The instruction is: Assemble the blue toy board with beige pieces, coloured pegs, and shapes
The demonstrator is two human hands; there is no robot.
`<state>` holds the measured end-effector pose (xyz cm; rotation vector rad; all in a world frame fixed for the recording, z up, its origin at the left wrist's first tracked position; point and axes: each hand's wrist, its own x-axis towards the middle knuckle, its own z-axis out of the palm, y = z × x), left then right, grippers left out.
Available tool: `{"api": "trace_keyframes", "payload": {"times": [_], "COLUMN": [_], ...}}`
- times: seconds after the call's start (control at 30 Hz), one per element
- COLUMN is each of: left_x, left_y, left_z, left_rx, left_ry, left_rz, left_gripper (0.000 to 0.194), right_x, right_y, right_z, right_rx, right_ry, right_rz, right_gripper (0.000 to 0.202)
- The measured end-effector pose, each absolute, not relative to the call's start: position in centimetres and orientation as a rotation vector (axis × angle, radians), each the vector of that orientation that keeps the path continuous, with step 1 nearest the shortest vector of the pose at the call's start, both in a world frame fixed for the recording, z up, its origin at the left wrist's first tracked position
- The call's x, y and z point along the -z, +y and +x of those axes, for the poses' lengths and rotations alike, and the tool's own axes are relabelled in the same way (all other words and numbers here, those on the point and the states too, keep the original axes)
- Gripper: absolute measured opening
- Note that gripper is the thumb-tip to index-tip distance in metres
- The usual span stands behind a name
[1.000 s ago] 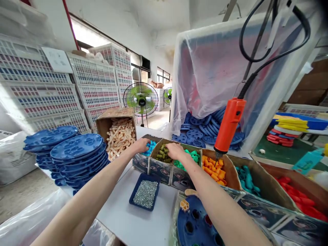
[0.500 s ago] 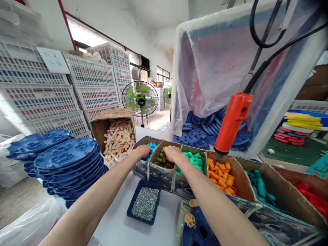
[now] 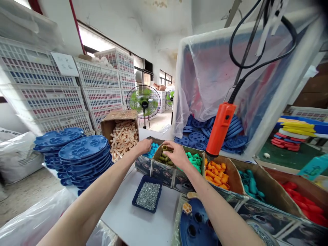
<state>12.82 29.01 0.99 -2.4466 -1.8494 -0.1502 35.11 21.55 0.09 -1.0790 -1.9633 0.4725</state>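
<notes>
Right grip: narrow, an olive piece pinched at the fingertips, held just above the olive compartment. Piece is short and tubular; long axis seems to run roughly side to side, open end turned left, away from the palm. Exact tilt can't be told, far end being covered by fingers.

Left grip: placed at the light blue pieces, one compartment to the left. Fingertips are hidden, so whether anything is held can't be told. Olive piece lies to the right of this grip, apart from it; right grip is nearer, already in contact.

Green pieces are partly covered by the right wrist. Orange pieces are farther right, with the red-orange screwdriver hung tip down over that compartment. Screw tray is set on the counter, nearer the body. Blue disc is seen nearer the body too, beside the right forearm.
</notes>
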Motion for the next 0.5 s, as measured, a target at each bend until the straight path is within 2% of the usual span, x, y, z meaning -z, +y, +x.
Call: {"api": "trace_keyframes", "payload": {"times": [0.27,0.5], "left_x": [-2.3,0.1], "left_y": [20.1,12.3], "left_z": [12.8,14.1], "left_rx": [0.786,1.335], "left_ry": [-1.752,-1.679], "left_rz": [-2.49,-2.728], "left_gripper": [0.031,0.04], "right_x": [-0.6,0.7], "right_y": [13.8,7.8], "right_z": [37.4,41.1], "right_rx": [-0.532,-0.453], "right_ry": [-1.834,-1.824], "right_rz": [-0.937,-1.056], "right_gripper": [0.025,0.026]}}
